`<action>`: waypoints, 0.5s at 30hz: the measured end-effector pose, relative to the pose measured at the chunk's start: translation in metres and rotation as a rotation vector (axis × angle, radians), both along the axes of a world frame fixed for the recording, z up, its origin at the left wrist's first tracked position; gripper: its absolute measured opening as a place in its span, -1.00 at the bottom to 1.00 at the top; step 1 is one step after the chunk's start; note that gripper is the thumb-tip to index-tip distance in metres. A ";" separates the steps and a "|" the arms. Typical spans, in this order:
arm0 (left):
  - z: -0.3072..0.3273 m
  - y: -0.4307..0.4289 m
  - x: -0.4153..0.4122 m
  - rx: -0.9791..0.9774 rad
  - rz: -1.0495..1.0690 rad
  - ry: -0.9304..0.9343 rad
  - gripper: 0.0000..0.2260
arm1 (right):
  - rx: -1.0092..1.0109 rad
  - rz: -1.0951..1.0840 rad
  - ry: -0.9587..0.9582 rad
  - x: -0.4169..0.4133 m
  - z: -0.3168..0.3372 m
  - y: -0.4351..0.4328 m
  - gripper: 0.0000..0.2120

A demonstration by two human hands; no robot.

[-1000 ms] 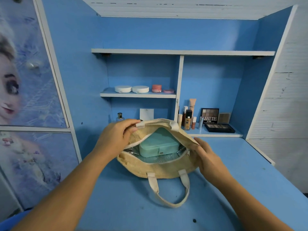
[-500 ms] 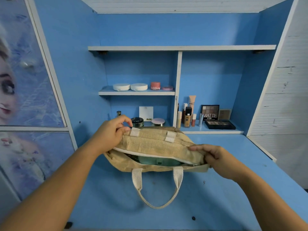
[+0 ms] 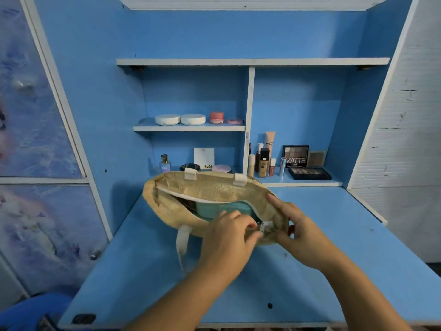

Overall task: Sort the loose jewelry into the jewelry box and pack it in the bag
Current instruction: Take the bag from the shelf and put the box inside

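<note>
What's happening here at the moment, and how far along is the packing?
A person is working at the zip of the woven bag on the blue desk. The teal jewelry box is already inside, visible through the opening. The left hand pinches the zipper pull at the right end of the opening, while the right hand grips that end of the bag. The zip is open along nearly its whole length, so the bag is not yet closed.
</note>
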State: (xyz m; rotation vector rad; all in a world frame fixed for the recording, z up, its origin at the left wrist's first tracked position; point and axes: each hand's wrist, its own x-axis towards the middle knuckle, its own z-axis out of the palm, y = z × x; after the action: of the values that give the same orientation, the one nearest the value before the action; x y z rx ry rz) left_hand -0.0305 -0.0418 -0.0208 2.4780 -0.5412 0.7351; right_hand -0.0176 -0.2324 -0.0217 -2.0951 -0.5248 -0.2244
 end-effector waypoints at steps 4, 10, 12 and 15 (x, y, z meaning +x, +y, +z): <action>-0.002 -0.017 0.011 -0.087 0.052 0.282 -0.80 | -0.032 0.007 -0.015 -0.005 0.000 0.003 -0.30; 0.001 -0.024 0.015 -0.104 0.051 0.360 -0.80 | -0.022 -0.001 -0.052 -0.007 -0.003 0.000 -0.29; 0.002 -0.023 0.016 -0.104 0.005 0.364 -0.81 | -0.010 -0.002 -0.069 -0.007 -0.004 -0.001 -0.30; 0.002 -0.017 0.017 -0.101 -0.071 0.338 -0.87 | -0.066 -0.054 -0.111 -0.007 -0.004 -0.002 -0.31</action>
State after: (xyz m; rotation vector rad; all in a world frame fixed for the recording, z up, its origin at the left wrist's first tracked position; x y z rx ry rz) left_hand -0.0139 -0.0593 -0.0191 2.4037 -0.4501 0.2966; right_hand -0.0246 -0.2344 -0.0260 -2.1720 -0.5488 -0.3602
